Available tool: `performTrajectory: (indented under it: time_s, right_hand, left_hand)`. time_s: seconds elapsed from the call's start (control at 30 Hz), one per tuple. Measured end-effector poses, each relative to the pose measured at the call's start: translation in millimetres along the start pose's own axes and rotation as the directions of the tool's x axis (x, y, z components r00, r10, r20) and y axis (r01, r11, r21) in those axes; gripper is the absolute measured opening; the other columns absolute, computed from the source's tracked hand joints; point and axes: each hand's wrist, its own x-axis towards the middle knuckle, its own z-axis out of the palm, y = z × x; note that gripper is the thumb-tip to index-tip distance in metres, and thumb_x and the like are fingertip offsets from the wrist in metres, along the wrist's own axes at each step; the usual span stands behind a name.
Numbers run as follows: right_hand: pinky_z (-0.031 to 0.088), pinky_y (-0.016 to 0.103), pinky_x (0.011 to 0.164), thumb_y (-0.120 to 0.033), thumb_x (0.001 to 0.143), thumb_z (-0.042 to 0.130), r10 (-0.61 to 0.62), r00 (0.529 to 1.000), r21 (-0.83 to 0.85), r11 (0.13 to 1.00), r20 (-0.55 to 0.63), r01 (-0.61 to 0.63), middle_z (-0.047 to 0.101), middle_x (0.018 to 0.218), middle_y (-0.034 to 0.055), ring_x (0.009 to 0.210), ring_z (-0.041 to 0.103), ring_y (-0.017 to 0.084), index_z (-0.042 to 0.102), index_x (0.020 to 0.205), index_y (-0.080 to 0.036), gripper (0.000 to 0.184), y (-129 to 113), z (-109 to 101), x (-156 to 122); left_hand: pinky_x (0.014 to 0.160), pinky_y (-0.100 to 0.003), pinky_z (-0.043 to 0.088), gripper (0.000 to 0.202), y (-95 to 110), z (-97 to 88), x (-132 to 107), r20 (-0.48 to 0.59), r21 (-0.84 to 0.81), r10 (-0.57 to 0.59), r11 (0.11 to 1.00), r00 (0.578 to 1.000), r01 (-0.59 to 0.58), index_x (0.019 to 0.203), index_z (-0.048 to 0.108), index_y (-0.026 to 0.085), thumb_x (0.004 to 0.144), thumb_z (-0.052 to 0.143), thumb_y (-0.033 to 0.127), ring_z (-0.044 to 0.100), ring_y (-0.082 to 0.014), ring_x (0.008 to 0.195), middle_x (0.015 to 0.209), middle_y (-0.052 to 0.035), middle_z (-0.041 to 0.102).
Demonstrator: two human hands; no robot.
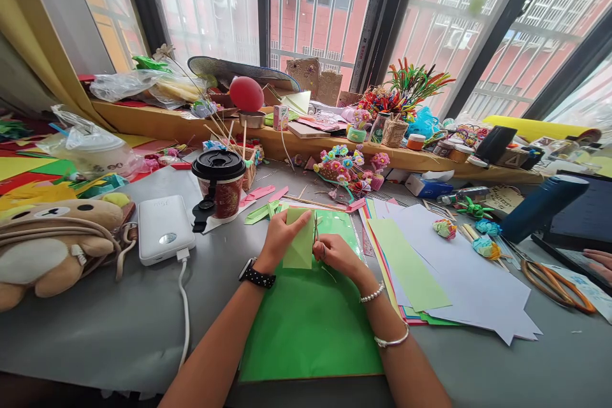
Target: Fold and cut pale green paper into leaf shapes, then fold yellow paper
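My left hand [278, 239] grips a light green piece of paper [297, 255] by its left side, thumb laid across the front. In my right hand [337, 255] is a small pair of scissors [315, 228], the fingers closed round the handles and the blades pointing away from me at the paper's right edge. Both hands are above a green folder [306, 325] lying on the grey table. Folded pink and green paper strips [261, 204] lie beyond my left hand.
Left stand a lidded paper cup [222, 194], a white power bank [165, 229] with its cable and a plush bear [57, 242]. Paper sheets [478, 268], orange-handled scissors [557, 287] and a dark blue bottle [545, 207] are right. Another person's hand [600, 261] shows at the right edge.
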Motion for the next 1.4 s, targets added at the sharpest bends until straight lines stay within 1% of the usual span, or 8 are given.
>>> performTrajectory:
  time_s: [0.27, 0.5, 0.67, 0.97, 1.1, 1.23, 1.4]
  right_hand:
    - [0.030, 0.023, 0.049, -0.072, 0.070, 0.021, 0.013, 1.000, -0.018, 1.000, -0.009, -0.013, 0.044, 0.051, 0.0002, 0.051, 0.041, 0.011, 0.041, 0.049, -0.016, 0.063, 0.7, 0.8, 1.1]
    - [0.030, 0.023, 0.048, -0.070, 0.072, 0.023, 0.023, 1.000, -0.007, 1.000, -0.001, -0.023, 0.046, 0.049, 0.0002, 0.049, 0.041, 0.011, 0.046, 0.051, -0.016, 0.063, 0.7, 0.7, 0.8]
    - [0.029, 0.023, 0.048, -0.069, 0.073, 0.023, 0.024, 1.000, -0.017, 1.000, -0.008, -0.024, 0.044, 0.048, -0.0003, 0.049, 0.041, 0.011, 0.045, 0.050, -0.016, 0.061, 1.9, 0.7, 1.2]
    - [0.027, 0.023, 0.046, -0.072, 0.070, 0.025, 0.024, 0.999, -0.028, 0.999, -0.025, -0.025, 0.041, 0.047, -0.0011, 0.048, 0.037, 0.010, 0.041, 0.046, -0.017, 0.062, 0.4, 2.2, 1.5]
    - [0.028, 0.022, 0.046, -0.071, 0.070, 0.025, 0.032, 0.999, 0.005, 0.999, -0.034, -0.032, 0.042, 0.047, -0.0010, 0.047, 0.039, 0.010, 0.041, 0.047, -0.017, 0.062, -0.8, 3.1, 1.9]
    - [0.027, 0.022, 0.044, -0.072, 0.069, 0.024, 0.049, 0.999, 0.055, 0.997, -0.025, -0.047, 0.041, 0.045, -0.0010, 0.045, 0.038, 0.010, 0.041, 0.048, -0.017, 0.062, -0.9, 3.5, 2.2]
    - [0.026, 0.022, 0.044, -0.072, 0.069, 0.025, 0.049, 0.999, 0.065, 0.997, -0.019, -0.048, 0.040, 0.046, -0.0011, 0.045, 0.037, 0.010, 0.041, 0.048, -0.017, 0.061, -0.1, 4.0, 2.3]
  left_hand:
    - [0.044, -0.020, 0.035, 0.032, 0.6, 0.3, -0.4, -0.011, 0.064, 0.025, 0.998, 1.000, -0.024, 0.051, 0.047, 0.016, 0.060, 0.060, 0.043, 0.041, -0.0084, 0.046, 0.050, 0.0036, 0.045]
    - [0.045, -0.020, 0.036, 0.028, -1.4, 0.4, 0.8, -0.015, 0.112, 0.055, 0.992, 0.998, -0.053, 0.054, 0.052, 0.015, 0.061, 0.060, 0.042, 0.044, -0.0098, 0.050, 0.054, 0.0017, 0.050]
    - [0.048, -0.021, 0.036, 0.029, -2.8, 0.6, 2.2, -0.009, 0.146, 0.072, 0.987, 0.997, -0.070, 0.053, 0.051, 0.015, 0.062, 0.058, 0.042, 0.044, -0.0100, 0.051, 0.053, 0.0021, 0.049]
    - [0.048, -0.021, 0.036, 0.029, -2.1, 0.3, 1.0, 0.009, 0.107, 0.075, 0.991, 0.997, -0.075, 0.054, 0.049, 0.016, 0.063, 0.057, 0.042, 0.042, -0.0102, 0.051, 0.054, 0.0026, 0.047]
    - [0.052, -0.021, 0.037, 0.027, -1.0, 1.5, 0.0, -0.006, 0.125, 0.100, 0.987, 0.995, -0.098, 0.055, 0.049, 0.017, 0.064, 0.056, 0.041, 0.044, -0.0110, 0.054, 0.055, 0.0027, 0.048]
    - [0.053, -0.021, 0.037, 0.026, -1.6, 2.3, 0.2, -0.009, 0.119, 0.119, 0.986, 0.993, -0.118, 0.054, 0.049, 0.017, 0.065, 0.055, 0.040, 0.044, -0.0107, 0.054, 0.055, 0.0028, 0.050]
    - [0.054, -0.021, 0.036, 0.026, -1.7, 2.5, 0.1, -0.013, 0.125, 0.113, 0.986, 0.994, -0.111, 0.054, 0.048, 0.017, 0.065, 0.055, 0.039, 0.043, -0.0103, 0.054, 0.056, 0.0031, 0.049]
